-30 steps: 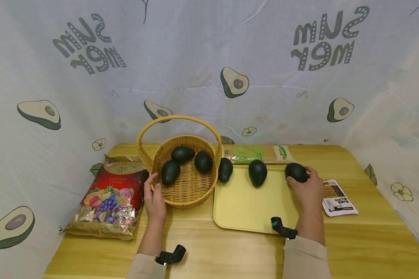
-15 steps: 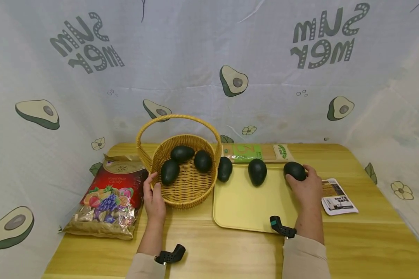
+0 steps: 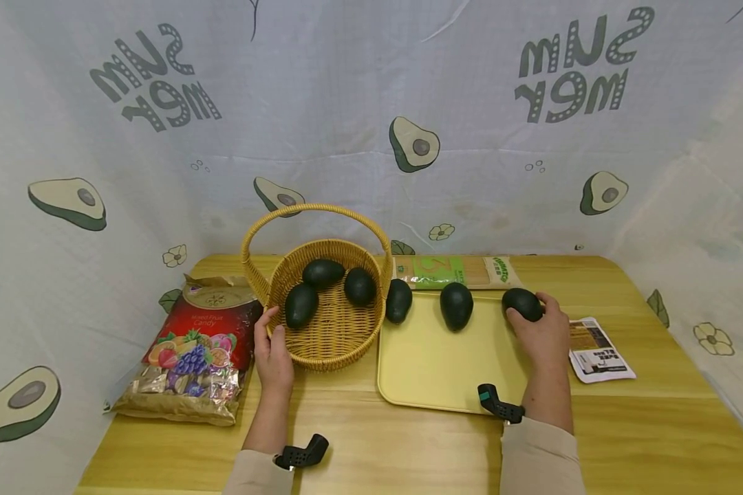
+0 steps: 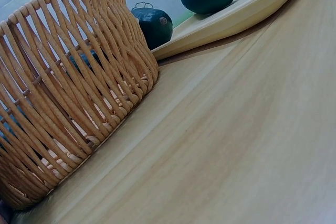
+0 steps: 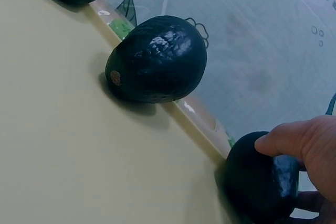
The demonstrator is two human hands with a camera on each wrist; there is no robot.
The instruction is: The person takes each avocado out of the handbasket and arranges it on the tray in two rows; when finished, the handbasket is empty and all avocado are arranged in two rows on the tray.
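At the tray's far right corner, my right hand (image 3: 541, 333) holds a dark green avocado (image 3: 523, 304) between thumb and fingers. The right wrist view shows the thumb on top of this avocado (image 5: 260, 179), low against the tray. Two more avocados lie along the far side of the yellow tray (image 3: 452, 371): one in the middle (image 3: 456, 306), another (image 3: 399, 301) beside the basket. My left hand (image 3: 275, 361) touches the near left side of the wicker basket (image 3: 328, 357) with fairly straight fingers. Inside the basket are three avocados (image 3: 301, 305). In the left wrist view, basket weave (image 4: 79, 77) fills the left side.
A red and gold candy bag (image 3: 192, 350) lies left of the basket. Behind the tray is a long noodle packet (image 3: 439, 272). To the right of the tray lies a small black and white packet (image 3: 600, 350). A printed curtain (image 3: 347, 103) hangs behind the wooden table (image 3: 371, 447).
My right hand and its avocado have shifted very slightly left. The left hand, basket and other avocados stay as they were.
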